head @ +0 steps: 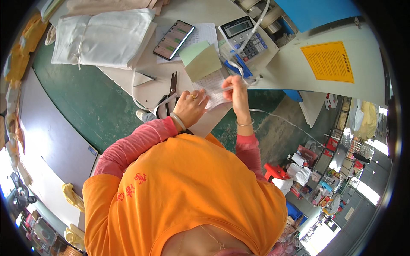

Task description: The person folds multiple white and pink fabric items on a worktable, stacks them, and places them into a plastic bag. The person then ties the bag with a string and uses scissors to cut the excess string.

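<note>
A thin white strip (221,90) is stretched between my two hands above a sheet of paper with writing (209,82). My left hand (191,108), with a ring and a pale bangle, pinches one end near the table's front edge. My right hand (238,92) is raised with its fingers curled on the other end; motion blurs both the fingers and the strip. Just left of my left hand lie dark scissors (173,84), blades pointing away, handles partly covered by a white band. Beyond my right hand is a blue tool (240,65), possibly a stapler, with white tape across it.
Green paper slips (198,59), a lit smartphone (174,40) and a calculator (243,38) lie further back on the white table (115,74). A tied stack of white fabric (102,38) sits at left. White tape (264,14) hangs over the calculator. Machinery (272,24) stands behind.
</note>
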### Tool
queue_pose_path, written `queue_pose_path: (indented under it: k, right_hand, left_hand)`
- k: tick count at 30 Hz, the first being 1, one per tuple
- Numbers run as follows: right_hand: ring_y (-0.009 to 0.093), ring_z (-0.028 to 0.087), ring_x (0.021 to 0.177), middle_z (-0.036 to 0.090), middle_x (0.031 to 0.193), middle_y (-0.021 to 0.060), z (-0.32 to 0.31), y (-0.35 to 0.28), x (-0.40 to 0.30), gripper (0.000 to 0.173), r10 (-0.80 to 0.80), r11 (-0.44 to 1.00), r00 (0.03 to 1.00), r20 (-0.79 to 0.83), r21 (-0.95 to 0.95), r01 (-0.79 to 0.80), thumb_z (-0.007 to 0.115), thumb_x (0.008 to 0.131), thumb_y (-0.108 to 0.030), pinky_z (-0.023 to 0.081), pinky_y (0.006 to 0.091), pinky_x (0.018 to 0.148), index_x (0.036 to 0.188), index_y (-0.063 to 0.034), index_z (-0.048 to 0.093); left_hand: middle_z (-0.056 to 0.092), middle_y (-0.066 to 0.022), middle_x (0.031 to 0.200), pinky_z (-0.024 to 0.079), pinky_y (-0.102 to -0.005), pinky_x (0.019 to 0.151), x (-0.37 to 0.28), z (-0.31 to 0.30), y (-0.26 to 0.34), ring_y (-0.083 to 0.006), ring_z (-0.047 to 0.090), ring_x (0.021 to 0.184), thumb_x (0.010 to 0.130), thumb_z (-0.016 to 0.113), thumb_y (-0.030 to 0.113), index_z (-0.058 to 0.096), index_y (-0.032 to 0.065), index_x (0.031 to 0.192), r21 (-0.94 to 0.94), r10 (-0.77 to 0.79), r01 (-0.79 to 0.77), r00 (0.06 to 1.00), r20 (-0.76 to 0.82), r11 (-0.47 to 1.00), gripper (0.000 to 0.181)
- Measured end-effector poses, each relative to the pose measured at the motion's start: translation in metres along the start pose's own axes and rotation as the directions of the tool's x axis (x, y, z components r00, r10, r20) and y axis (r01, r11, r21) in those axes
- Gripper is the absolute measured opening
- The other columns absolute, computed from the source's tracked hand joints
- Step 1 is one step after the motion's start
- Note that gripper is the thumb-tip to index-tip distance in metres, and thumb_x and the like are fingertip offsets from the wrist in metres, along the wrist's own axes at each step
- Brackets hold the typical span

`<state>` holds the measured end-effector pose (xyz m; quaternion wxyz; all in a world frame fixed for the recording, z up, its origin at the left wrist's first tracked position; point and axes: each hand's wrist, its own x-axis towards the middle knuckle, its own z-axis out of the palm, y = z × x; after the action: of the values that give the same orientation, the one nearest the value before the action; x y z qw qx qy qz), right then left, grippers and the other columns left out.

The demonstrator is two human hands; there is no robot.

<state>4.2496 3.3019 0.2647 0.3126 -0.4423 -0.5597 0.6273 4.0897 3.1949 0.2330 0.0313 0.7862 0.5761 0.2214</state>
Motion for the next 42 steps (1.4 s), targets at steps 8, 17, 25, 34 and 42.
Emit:
queue_pose_path:
  k: [8,17,25,34,42]
  right_hand:
    - [0.003,0.046,0.058,0.053,0.067,-0.0016,0.006,0.004,0.023,0.012,-0.093,0.981,0.984,0.153,-0.154,0.117,0.060,0.081,-0.009,0.035,0.0162,0.051,0.076,-0.0058,0.050]
    - [0.005,0.034,0.050,0.040,0.055,-0.0038,0.019,0.042,0.019,0.023,-0.374,0.878,0.926,-0.046,-0.339,0.338,0.060,0.077,-0.002,0.031,0.0232,0.044,0.065,-0.0048,0.040]
    - [0.006,0.032,0.050,0.036,0.054,-0.0029,0.018,0.055,0.014,0.026,-0.371,0.882,0.926,-0.071,-0.340,0.327,0.061,0.072,0.002,0.029,0.0247,0.044,0.063,-0.0050,0.038]
    - [0.006,0.036,0.048,0.040,0.054,-0.0029,0.020,0.050,0.013,0.023,-0.368,0.876,0.928,-0.053,-0.355,0.327,0.062,0.069,0.003,0.034,0.0238,0.044,0.064,-0.0047,0.040]
    - [0.005,0.039,0.050,0.041,0.055,-0.0028,0.018,0.050,0.014,0.023,-0.421,0.830,0.907,-0.029,-0.415,0.372,0.063,0.068,0.001,0.036,0.0231,0.046,0.064,-0.0046,0.042]
  left_hand:
    - [0.048,-0.0104,0.117,0.038,-0.0376,0.088,-0.003,0.000,0.007,-0.0227,0.048,0.103,0.066,0.069,0.035,0.052,0.0160,0.114,0.027,-0.028,0.026,0.998,0.051,0.999,0.054]
    - [0.046,-0.0158,0.116,0.037,-0.0385,0.092,-0.001,-0.002,0.015,-0.0266,0.046,0.105,0.063,0.069,0.047,0.044,0.0256,0.125,0.139,-0.009,-0.011,0.990,0.138,0.990,0.070]
    - [0.048,-0.0146,0.114,0.035,-0.0396,0.093,-0.003,-0.001,0.014,-0.0253,0.045,0.109,0.067,0.066,0.046,0.039,0.0278,0.131,0.170,-0.006,-0.028,0.981,0.195,0.985,0.072]
    - [0.049,-0.0134,0.112,0.036,-0.0403,0.094,-0.003,0.001,0.013,-0.0246,0.045,0.108,0.066,0.067,0.046,0.041,0.0280,0.129,0.169,-0.005,-0.025,0.985,0.171,0.985,0.071]
    - [0.049,-0.0127,0.112,0.036,-0.0400,0.094,-0.003,0.001,0.014,-0.0240,0.045,0.107,0.065,0.067,0.045,0.042,0.0280,0.128,0.190,-0.009,-0.022,0.987,0.162,0.982,0.070]
